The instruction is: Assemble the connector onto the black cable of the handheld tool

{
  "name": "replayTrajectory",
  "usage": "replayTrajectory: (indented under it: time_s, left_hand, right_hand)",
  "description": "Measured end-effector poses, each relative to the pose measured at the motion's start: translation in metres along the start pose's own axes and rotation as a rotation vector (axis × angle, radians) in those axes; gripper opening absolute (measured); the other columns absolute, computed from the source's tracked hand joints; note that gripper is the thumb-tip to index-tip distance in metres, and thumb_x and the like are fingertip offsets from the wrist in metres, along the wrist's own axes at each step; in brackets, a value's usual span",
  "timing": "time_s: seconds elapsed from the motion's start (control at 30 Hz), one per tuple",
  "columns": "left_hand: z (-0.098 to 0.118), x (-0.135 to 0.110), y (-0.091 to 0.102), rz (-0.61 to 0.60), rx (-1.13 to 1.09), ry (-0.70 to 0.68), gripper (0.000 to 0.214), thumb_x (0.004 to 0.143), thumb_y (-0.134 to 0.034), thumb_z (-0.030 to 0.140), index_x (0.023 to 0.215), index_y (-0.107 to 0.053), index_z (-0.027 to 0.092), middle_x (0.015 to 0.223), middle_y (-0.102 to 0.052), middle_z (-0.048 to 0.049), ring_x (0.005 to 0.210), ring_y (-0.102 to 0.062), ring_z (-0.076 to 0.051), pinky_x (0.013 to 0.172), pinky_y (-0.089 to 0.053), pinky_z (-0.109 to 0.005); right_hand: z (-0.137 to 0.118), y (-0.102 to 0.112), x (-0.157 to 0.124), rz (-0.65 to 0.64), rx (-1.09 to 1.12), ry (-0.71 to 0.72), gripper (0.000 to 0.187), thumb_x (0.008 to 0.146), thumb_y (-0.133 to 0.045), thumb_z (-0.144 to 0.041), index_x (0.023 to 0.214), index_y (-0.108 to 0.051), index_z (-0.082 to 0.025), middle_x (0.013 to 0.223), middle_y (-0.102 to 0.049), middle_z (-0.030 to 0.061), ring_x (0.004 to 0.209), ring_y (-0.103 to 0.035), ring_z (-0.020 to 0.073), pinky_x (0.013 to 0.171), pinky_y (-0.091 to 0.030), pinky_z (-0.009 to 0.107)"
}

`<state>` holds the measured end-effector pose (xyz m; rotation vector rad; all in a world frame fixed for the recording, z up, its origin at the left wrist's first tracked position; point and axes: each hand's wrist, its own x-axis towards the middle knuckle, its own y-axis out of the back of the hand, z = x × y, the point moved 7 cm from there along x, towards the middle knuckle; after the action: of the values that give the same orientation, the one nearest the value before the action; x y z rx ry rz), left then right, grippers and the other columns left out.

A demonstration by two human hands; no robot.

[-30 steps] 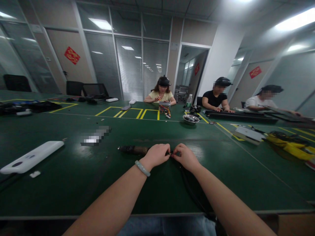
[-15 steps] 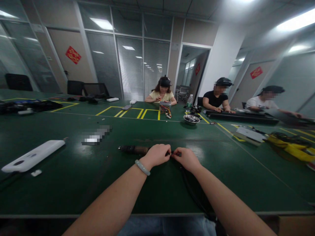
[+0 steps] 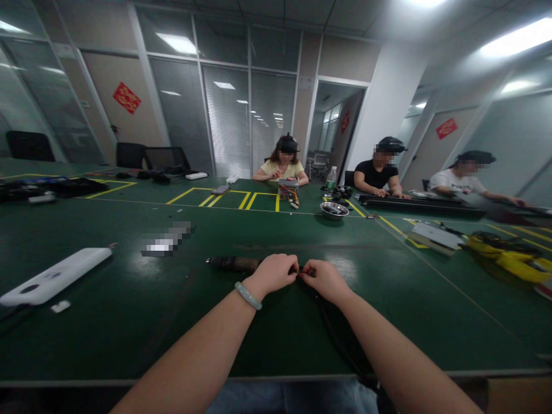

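Note:
A dark, pen-shaped tool with a metal tip, like an electric screwdriver (image 3: 233, 263), lies on the green table, tip to the left. My left hand (image 3: 278, 271) is closed at its right end, over a small dark piece mostly hidden by the fingers. Fingertip to fingertip with it, my right hand (image 3: 325, 279) pinches the end of a black cable (image 3: 330, 322). A small brassy glint shows between the two pinches. The cable runs down past my right wrist to the table's near edge. Whether the cable end and the tool are joined cannot be seen.
A white power strip (image 3: 60, 276) lies at left, a small white piece (image 3: 60, 306) beside it. Farther off are a metal bowl (image 3: 334, 211), a bottle (image 3: 331, 179), a grey box (image 3: 436, 237) and yellow bundles (image 3: 509, 256). Several people sit across the table.
The view has shifted slightly. Both hands keep their pinch at nearly the same spot, with the fingertips only a little shifted.

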<state>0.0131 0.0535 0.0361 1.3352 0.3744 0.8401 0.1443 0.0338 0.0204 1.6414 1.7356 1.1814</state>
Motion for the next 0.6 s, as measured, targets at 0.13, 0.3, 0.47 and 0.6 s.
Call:
replayTrajectory:
  time_s: [0.13,0.3,0.47,0.6]
  left_hand:
    - [0.0004,0.0006,-0.0019,0.0,0.014,0.0,0.011,0.086,-0.057,0.03,0.096,-0.06,0.025,0.097,-0.066,-0.0008,0.092,-0.062,-0.019,0.08,-0.045,-0.03]
    - [-0.0001,0.0,-0.002,0.001,0.027,0.01,0.018,0.086,-0.059,0.032,0.103,-0.057,0.025,0.1,-0.066,-0.0018,0.096,-0.062,-0.02,0.082,-0.045,-0.03]
    - [0.0002,-0.0013,0.0005,0.004,0.028,0.011,0.018,0.087,-0.058,0.032,0.103,-0.056,0.024,0.098,-0.065,-0.0019,0.093,-0.062,-0.02,0.076,-0.046,-0.029]
    - [0.0017,-0.0012,0.0014,0.014,0.026,-0.007,0.014,0.086,-0.057,0.029,0.099,-0.057,0.025,0.095,-0.066,-0.0006,0.092,-0.062,-0.02,0.075,-0.045,-0.029]
  right_hand:
    - [0.0018,-0.001,0.0014,-0.009,-0.01,-0.005,0.011,0.081,-0.063,-0.031,0.081,-0.07,-0.023,0.078,-0.07,-0.0002,0.07,-0.061,0.0146,0.059,-0.038,0.024]
    - [0.0019,-0.002,0.0024,-0.008,-0.018,0.027,0.011,0.082,-0.063,-0.031,0.082,-0.071,-0.023,0.078,-0.069,-0.0004,0.071,-0.06,0.0146,0.063,-0.039,0.024]
    - [0.0028,-0.0016,0.0026,-0.011,-0.013,0.015,0.012,0.082,-0.063,-0.032,0.082,-0.071,-0.024,0.078,-0.07,-0.0006,0.07,-0.061,0.0148,0.062,-0.038,0.024]
    - [0.0032,-0.0013,0.0024,-0.007,-0.01,0.011,0.011,0.082,-0.064,-0.033,0.082,-0.071,-0.024,0.08,-0.07,-0.0007,0.072,-0.061,0.0151,0.062,-0.038,0.024]
